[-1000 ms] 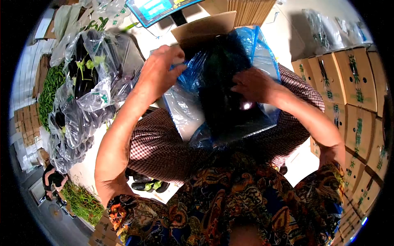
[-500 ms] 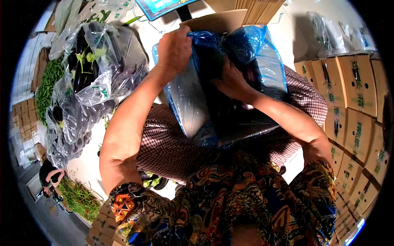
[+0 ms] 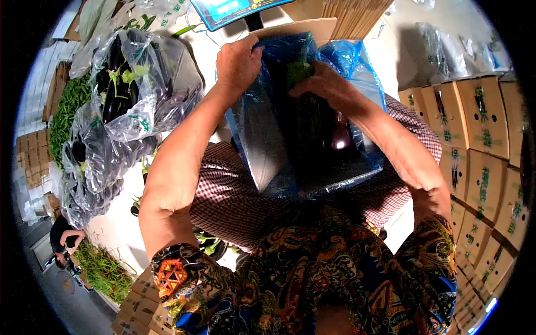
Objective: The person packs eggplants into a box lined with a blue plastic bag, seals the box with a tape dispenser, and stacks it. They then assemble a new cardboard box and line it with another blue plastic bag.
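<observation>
Across the lap (image 3: 223,195), a cardboard carton (image 3: 296,27) holds a blue plastic liner (image 3: 347,54); the left hand (image 3: 237,62), fingers closed, seemingly pinches liner edge; the right hand (image 3: 326,86) curls round an eggplant (image 3: 307,114) inside, likely packing; next calls for snug settling.

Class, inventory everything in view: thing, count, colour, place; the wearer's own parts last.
blue liner: one, blue, centre
eggplants in liner: count unclear, purple, centre
cardboard flap: one, brown, behind liner
screen: one, blue-edged, top
cardboard stack: one, brown, top
bagged eggplants: several, purple, left
plastic bags: several, clear, left, upper right
loose eggplants: some, purple, lower centre
vegetable piles: at least two, green, left
cartons: many, brown, right, lower left
co-worker: one, dark top, lower left
shirt: one, multicoloured, bottom
checked trousers: one pair, reddish-white, centre
left hand: one, bare, on liner's edge
right hand: one, bare, on eggplant's green end
</observation>
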Motion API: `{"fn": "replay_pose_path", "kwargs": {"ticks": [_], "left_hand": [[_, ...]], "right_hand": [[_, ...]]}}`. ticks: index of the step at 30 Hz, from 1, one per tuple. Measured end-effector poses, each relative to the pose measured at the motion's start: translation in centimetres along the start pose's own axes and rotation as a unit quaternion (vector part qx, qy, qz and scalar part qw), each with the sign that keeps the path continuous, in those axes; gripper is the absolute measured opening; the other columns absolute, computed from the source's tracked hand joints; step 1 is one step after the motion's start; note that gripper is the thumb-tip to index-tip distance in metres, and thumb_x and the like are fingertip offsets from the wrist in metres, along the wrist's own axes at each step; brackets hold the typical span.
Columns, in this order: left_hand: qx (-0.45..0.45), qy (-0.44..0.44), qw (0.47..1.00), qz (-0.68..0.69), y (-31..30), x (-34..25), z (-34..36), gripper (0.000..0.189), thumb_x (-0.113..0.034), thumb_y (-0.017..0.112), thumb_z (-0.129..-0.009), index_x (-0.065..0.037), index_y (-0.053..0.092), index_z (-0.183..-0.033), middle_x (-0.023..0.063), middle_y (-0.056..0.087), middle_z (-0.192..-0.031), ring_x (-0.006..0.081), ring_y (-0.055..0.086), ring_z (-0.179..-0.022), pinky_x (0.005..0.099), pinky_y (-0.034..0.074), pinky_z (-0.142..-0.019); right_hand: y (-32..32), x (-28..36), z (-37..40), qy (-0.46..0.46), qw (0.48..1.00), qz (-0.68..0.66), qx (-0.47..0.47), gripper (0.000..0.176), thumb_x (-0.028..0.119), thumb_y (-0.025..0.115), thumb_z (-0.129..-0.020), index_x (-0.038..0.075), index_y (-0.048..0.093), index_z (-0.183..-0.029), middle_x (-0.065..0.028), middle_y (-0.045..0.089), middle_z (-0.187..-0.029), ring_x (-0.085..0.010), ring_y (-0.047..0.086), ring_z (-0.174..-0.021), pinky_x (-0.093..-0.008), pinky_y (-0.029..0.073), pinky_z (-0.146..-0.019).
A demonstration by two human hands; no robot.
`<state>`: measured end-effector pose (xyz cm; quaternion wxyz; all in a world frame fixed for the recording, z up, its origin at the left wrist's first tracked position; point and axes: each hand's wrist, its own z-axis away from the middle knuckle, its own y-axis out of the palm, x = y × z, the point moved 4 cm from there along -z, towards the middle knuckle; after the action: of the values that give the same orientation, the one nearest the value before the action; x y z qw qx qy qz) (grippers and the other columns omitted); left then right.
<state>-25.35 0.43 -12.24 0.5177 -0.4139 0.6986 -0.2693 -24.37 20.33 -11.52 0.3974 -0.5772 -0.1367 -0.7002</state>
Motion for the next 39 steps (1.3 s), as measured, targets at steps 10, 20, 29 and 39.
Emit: {"fn": "replay_pose_path", "kwargs": {"ticks": [10,20,29,39], "left_hand": [[-0.075,0.097,0.992,-0.018,-2.3,-3.4,-0.6,0.032,-0.018,0.063,-0.079,-0.006,0.059,-0.108,0.0198,0.064,-0.092,0.0412,0.062,-0.086,0.048,0.049,-0.072],[0.238,-0.08,0.959,0.13,3.6,-7.5,6.3,0.094,-0.045,0.076,-0.069,0.002,0.025,-0.133,0.0276,0.058,-0.112,0.045,0.058,-0.103,0.0476,0.047,-0.088],[0.339,-0.152,0.888,0.27,3.0,-8.0,3.2,0.079,-0.042,0.073,-0.073,-0.002,0.037,-0.131,0.0139,0.06,-0.11,0.0268,0.061,-0.094,0.0365,0.052,-0.075],[0.389,-0.161,0.855,0.302,-2.6,-9.5,3.2,0.064,-0.022,0.08,-0.064,-0.003,0.053,-0.119,0.0071,0.062,-0.101,0.0191,0.06,-0.094,0.0337,0.053,-0.076]], "right_hand": [[-0.7,-2.4,-0.3,-0.086,0.988,0.053,-0.119,0.047,0.019,0.077,-0.075,0.002,0.057,-0.114,-0.0087,0.065,-0.104,-0.0178,0.058,-0.095,-0.0323,0.046,-0.087],[-3.5,-1.8,-2.2,-0.006,1.0,0.003,-0.023,0.045,0.035,0.072,-0.078,0.004,0.062,-0.11,-0.0109,0.065,-0.109,-0.0253,0.06,-0.1,-0.0362,0.047,-0.088],[-5.9,-2.8,-6.3,-0.118,0.933,-0.331,-0.085,0.019,0.021,0.054,-0.093,0.004,0.063,-0.097,-0.0084,0.066,-0.092,-0.0159,0.062,-0.082,-0.0298,0.05,-0.074],[-12.8,-0.6,-7.4,0.012,0.887,-0.425,-0.181,0.018,0.012,0.049,-0.094,0.004,0.06,-0.105,-0.0055,0.066,-0.088,-0.011,0.061,-0.069,-0.026,0.05,-0.056]]}}
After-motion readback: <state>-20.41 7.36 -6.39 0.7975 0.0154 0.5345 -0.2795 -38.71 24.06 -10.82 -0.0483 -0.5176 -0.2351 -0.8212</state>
